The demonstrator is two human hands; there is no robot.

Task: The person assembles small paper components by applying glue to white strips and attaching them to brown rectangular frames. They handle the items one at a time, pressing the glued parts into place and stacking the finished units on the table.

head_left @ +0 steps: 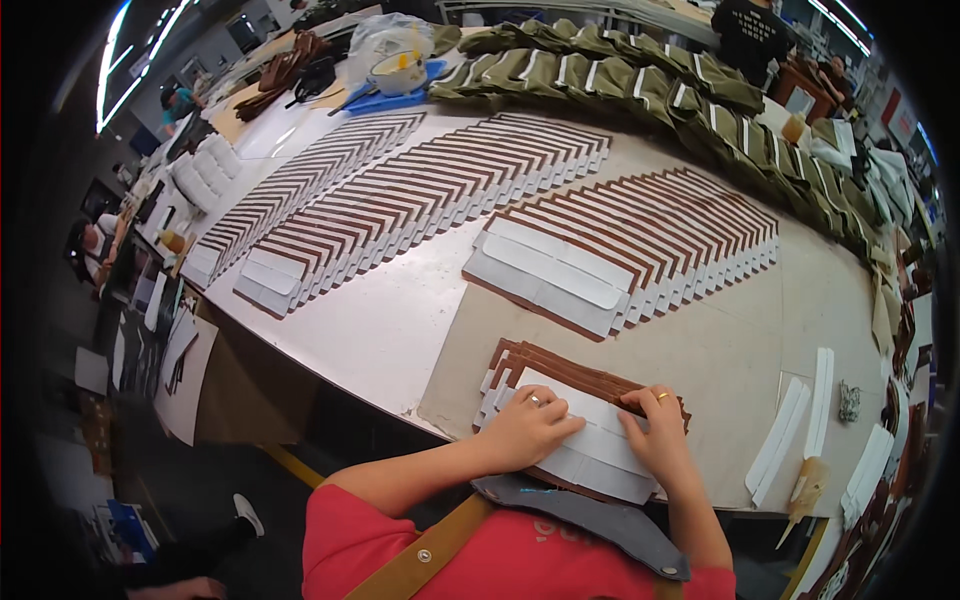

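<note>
My left hand (pixel 530 425) and my right hand (pixel 655 435) both press flat on a white strip (pixel 590 450) lying on top of a small overlapped stack of brown leather pieces (pixel 575 370) near the table's front edge. The fingers of both hands are spread and pushed down on the white strip. Each hand wears a ring. Neither hand grips anything. The stack rests on a beige cardboard sheet (pixel 460 360).
Long fanned rows of brown pieces with white strips (pixel 640 250) (pixel 420 195) (pixel 290 190) cover the table. Loose white strips (pixel 790 440) and a brush (pixel 805 485) lie at the right. Olive striped items (pixel 640 80) are piled at the back. Another person (pixel 750 30) stands far back.
</note>
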